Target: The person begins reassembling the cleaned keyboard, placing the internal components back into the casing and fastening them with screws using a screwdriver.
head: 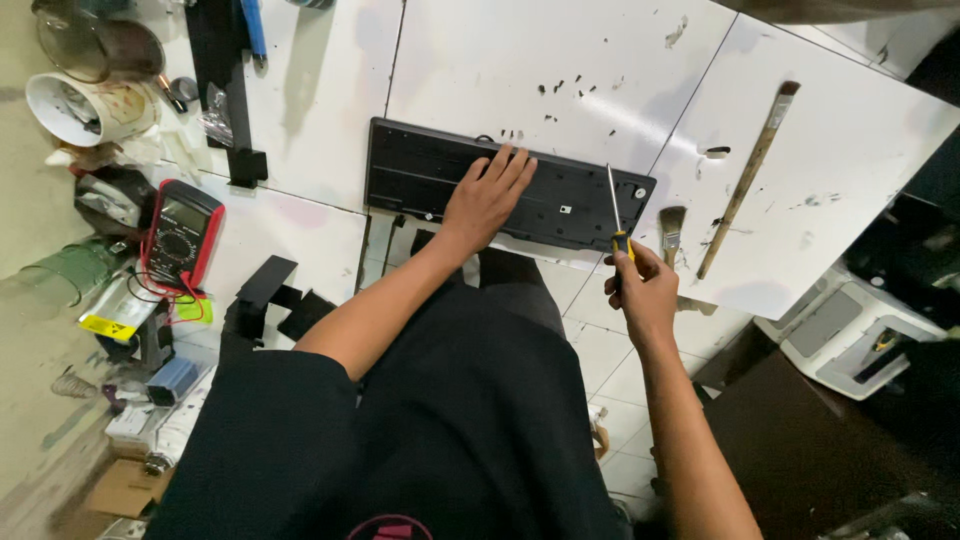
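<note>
At the near edge of the white desk (830, 150), the right hand (645, 295) pinches one screwdriver (615, 215) by its yellow-black handle, tip on the underside of one black keyboard (420, 175); the left hand (485, 200) lies flat on it, fingers spread; I judge screws are being worked, the next turn wanting a squarely seated tip; farther right lie two brushes (745, 180)
</note>
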